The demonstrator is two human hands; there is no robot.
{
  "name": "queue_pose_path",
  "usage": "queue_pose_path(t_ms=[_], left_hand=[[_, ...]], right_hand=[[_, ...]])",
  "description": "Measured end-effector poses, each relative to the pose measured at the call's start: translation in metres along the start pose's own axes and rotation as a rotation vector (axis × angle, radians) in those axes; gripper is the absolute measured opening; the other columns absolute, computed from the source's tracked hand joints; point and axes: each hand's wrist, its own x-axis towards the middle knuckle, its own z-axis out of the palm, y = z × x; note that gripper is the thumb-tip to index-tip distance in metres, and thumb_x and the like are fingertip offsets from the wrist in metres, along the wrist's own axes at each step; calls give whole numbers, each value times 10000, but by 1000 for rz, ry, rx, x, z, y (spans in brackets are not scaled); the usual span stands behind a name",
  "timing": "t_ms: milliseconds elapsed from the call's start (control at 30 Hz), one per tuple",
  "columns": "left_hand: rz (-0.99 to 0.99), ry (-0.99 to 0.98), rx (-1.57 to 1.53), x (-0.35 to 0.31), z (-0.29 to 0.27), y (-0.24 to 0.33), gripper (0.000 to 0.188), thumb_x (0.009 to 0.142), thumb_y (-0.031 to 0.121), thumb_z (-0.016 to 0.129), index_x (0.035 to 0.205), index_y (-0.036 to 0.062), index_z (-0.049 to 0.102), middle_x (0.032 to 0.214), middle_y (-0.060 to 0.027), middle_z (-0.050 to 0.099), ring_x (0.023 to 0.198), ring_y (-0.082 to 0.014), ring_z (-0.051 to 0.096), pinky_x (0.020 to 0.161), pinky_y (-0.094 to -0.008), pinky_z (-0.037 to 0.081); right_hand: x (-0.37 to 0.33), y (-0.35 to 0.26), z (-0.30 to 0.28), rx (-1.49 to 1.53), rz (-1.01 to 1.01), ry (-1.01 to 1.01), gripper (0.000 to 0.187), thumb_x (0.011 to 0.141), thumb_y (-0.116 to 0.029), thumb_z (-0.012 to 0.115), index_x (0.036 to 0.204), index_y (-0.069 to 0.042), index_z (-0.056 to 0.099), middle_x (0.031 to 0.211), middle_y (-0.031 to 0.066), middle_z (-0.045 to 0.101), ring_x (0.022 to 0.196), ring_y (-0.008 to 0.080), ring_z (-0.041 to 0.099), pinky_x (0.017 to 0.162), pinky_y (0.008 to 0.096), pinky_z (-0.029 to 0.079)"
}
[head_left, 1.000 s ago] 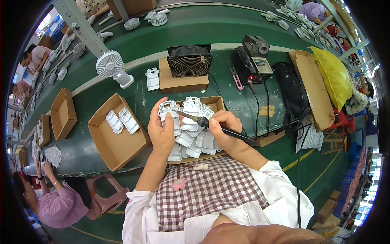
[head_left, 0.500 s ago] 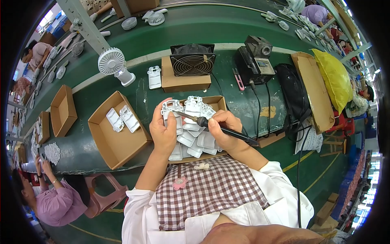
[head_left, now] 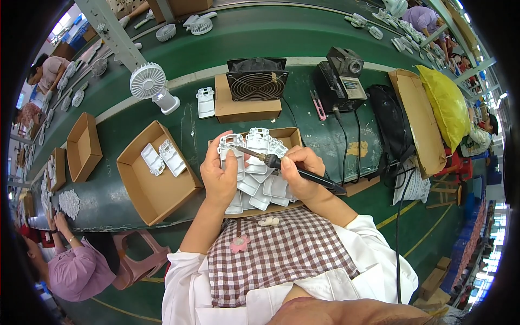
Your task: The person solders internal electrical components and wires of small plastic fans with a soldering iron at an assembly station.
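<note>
My left hand [head_left: 219, 174] is closed round a white plastic casing [head_left: 232, 142], its fingers and thumb gripping the sides. In my right hand [head_left: 304, 172] is a soldering iron [head_left: 314, 179] with a black handle, held like a pen. The iron's metal tip reaches left to the casing; whether it touches cannot be made out. Under both hands lies a heap of white plastic casings [head_left: 261, 187] in a cardboard box [head_left: 292, 138]. More white casings stand at the back of that heap, between my hands.
Left of me, an open cardboard box [head_left: 145, 195] holds white casings. Farther back are a white handheld fan [head_left: 149, 81], a black square fan [head_left: 257, 81] on a carton, a soldering station [head_left: 341, 81] with a cord and pink-handled snips [head_left: 318, 105]. A co-worker [head_left: 81, 268] sits at left.
My left hand and the casing have shifted slightly to the right. The soldering iron has moved a little right with my right hand. Parts on the far conveyor have slid left.
</note>
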Motion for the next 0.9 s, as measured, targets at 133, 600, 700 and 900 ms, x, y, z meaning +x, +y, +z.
queue_pose_path(t_ms=[133,600,700,900], left_hand=[[11,2,17,-1,2,0,322,903,-11,438,1220,-43,484,960,-92,636,788,-113,631,697,-251,527],[32,12,34,1,2,-2,335,896,-32,445,1228,-27,492,954,-101,635,763,-115,635,669,-253,540],[216,82,318,4,-1,-4,377,845,-14,519,1221,-20,486,984,-124,618,894,-177,622,779,-308,509],[445,10,955,-10,-33,32,368,824,155,641,1133,-19,540,990,-179,609,844,-313,591,710,-383,489]], right_hand=[[0,-1,-1,-18,0,-31,101,875,-17,571,834,-18,478,719,69,559,560,79,492,508,224,409],[3,1,-3,-64,-35,-31,99,872,-30,569,836,-17,477,737,75,562,558,76,489,500,219,399],[-4,7,-3,30,-83,131,84,888,-59,519,837,-37,455,721,96,538,509,92,476,476,226,413],[-10,6,-2,199,-1,225,102,880,-68,566,860,-33,473,739,85,544,538,88,491,500,220,416]])
